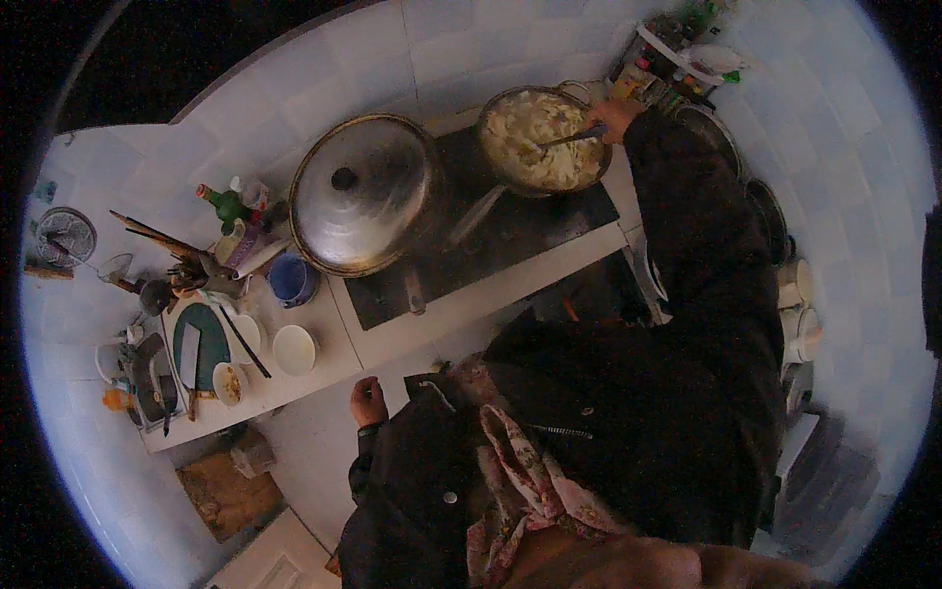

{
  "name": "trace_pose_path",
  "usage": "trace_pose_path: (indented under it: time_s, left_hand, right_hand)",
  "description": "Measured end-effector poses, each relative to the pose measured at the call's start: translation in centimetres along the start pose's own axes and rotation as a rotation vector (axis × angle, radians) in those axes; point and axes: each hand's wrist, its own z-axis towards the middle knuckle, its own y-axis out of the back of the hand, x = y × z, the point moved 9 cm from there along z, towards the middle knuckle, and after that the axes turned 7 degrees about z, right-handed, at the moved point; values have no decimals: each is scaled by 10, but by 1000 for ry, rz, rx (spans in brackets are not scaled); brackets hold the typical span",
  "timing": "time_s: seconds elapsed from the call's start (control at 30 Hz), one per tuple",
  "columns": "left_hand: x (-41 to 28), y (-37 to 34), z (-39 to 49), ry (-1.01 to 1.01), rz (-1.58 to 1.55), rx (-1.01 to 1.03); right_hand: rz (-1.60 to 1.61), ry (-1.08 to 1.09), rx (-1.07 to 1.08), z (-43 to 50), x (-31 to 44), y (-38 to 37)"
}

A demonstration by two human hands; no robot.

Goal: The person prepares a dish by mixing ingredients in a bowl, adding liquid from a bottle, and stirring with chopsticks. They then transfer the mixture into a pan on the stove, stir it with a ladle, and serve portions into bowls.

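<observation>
My right hand (pixel 617 120) grips the dark handle of a cooking utensil (pixel 570 138). Its lower end dips into pale, chopped food (pixel 526 121) that fills a wok (pixel 508 180). This wok sits at the back right of a black stove top (pixel 544 217), and a long handle (pixel 475 215) slants from it toward the front left. Beside it on the left stands a large pan under a domed metal lid (pixel 368 210) with a black knob. My left hand (pixel 369 401) hangs in front of the counter edge, fingers curled, with nothing visible in it.
Left on the counter are a blue cup (pixel 292 278), a white bowl (pixel 294 350), a small bowl of food (pixel 229 384), chopsticks (pixel 246 344) and a cleaver (pixel 190 357) on a green cutting board (pixel 213 339). A green bottle (pixel 229 208) stands by the wall. A rack (pixel 666 55) holds containers at back right.
</observation>
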Motion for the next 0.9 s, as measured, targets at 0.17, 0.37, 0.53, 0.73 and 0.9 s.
trace_pose_path:
  time_s: [0.17, 0.37, 0.53, 0.73, 0.9]
  left_hand:
    - [-6, 2, -2, 29, 21, 7]
    - [8, -8, 2, 17, 48, 10]
    - [20, -19, 4, 74, -100, 29]
    - [-19, -3, 4, -3, 132, 18]
    - [-23, 1, 1, 13, 60, 2]
  right_hand:
    - [-66, 21, -49, -17, -11, -14]
    - [-240, -139, -262, -76, 35, -44]
    - [-217, -258, -418, -112, 60, -87]
    - [-134, -301, -383, -111, 47, -117]
    - [-114, -345, -345, -88, 43, -124]
